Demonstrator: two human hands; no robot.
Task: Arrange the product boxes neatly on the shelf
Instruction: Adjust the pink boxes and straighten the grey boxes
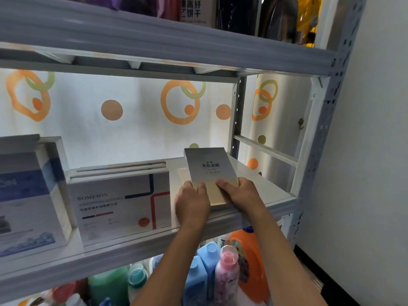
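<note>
The flat box [210,171] lies on the shelf [254,173], right of the ROMESON box [121,204], apparently apart.

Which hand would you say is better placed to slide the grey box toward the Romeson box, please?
Probably the right hand. It grips the grey box on the side facing away from the Romeson box, so it can push that way. The left hand sits between the two boxes, in the path.

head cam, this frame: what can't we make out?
- Near end of the grey box: covered by the left hand and right hand.
- Blue box: cut off by the left edge.
- Small print on the ROMESON box: blurred.
- Bottles below: partly hidden by arms and shelf.
</note>
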